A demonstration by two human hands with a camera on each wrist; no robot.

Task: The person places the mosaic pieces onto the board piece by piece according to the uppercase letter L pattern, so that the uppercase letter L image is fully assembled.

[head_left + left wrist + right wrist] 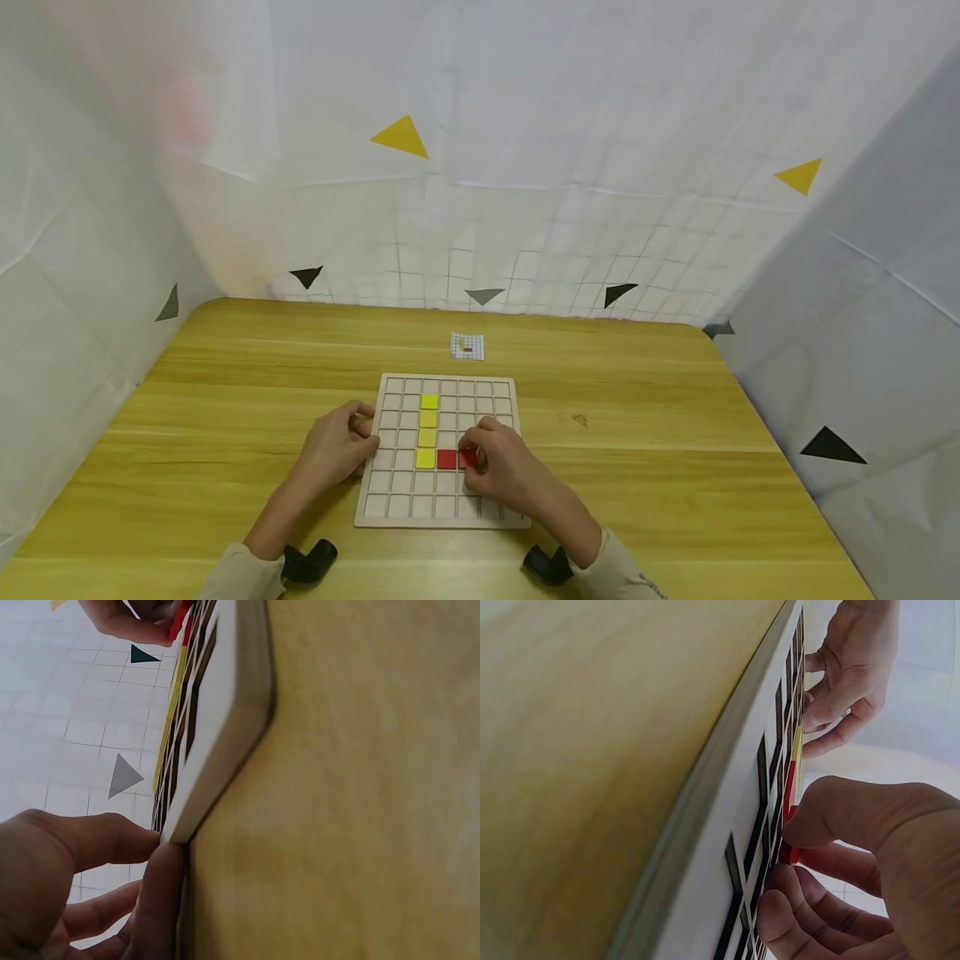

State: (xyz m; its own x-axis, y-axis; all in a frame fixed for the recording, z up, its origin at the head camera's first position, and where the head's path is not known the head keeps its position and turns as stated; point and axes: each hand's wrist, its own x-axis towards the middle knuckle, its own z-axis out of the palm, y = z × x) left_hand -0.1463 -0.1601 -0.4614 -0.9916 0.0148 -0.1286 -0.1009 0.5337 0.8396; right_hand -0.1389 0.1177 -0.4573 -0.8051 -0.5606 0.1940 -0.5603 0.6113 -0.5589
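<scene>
A pale wooden grid board [399, 506] lies on the table. Down one of its columns run several yellow square tiles [427, 437], and a red square tile [446, 459] sits to the right of the lowest one. My right hand [504, 468] pinches another red tile [789, 853] between thumb and forefinger, over the cell beside the first red one. At the board's left edge, my left hand [334, 444] holds the rim, thumb and finger meeting right at it in the left wrist view. Part of the pinched tile is hidden by the right fingers.
A small card [467, 346] printed with a grid and coloured squares lies beyond the board. The wooden table [637, 400] is bordered by white cloth walls [525, 100] with yellow, black and grey triangles. Black devices [309, 562] are at both wrists.
</scene>
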